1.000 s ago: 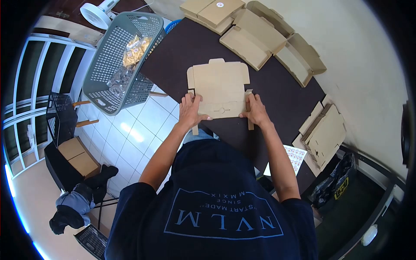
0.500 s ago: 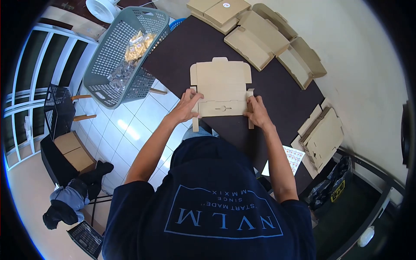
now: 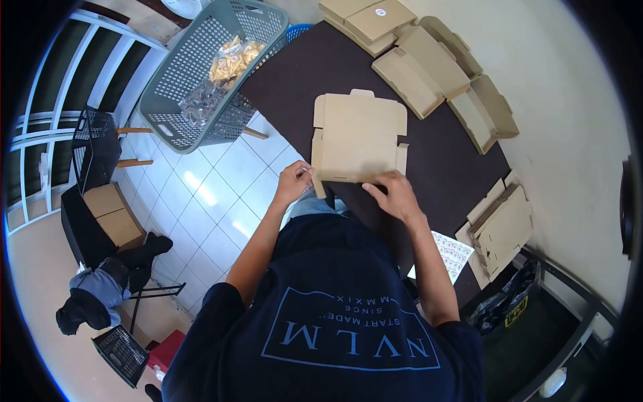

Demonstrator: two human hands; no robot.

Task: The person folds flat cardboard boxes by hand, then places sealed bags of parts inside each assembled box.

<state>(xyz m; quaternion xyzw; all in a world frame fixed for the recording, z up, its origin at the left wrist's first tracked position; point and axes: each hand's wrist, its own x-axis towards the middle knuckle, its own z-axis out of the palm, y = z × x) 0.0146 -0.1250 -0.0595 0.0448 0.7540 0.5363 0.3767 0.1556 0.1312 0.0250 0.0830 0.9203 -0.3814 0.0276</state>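
Item: flat cardboard box blank (image 3: 359,141), tan, die-cut, lay on the dark table (image 3: 295,74) near its front edge, directly ahead of the person; rear flap lay flat toward the far side; the near panel appeared folded up along the front; small side tabs stood at left and right.

Left hand (image 3: 293,182): at the blank's near left corner; fingers curled, thumb and fingertips pinched on the corner tab; grip partly closed on cardboard.

Right hand (image 3: 394,194): at the blank's near edge, right of centre; fingers bent and pressed onto the front panel, palm down; whether the thumb gripped beneath could not be told.

Surroundings: stack of closed boxes (image 3: 367,21) at the table's far end, the top one bearing a round sticker; open folded boxes (image 3: 439,70) ranged beside them along the wall side; pile of unfolded blanks (image 3: 501,224) at the table's right end, well apart from the hands; sheet of round stickers (image 3: 450,251) near the person's right forearm; grey perforated basket (image 3: 201,67) just beside the table's left edge, holding clear packets (image 3: 224,70) of yellowish contents; white tiled floor (image 3: 214,194) beneath; brown cartons (image 3: 114,216) and a black crate (image 3: 94,154) farther left.
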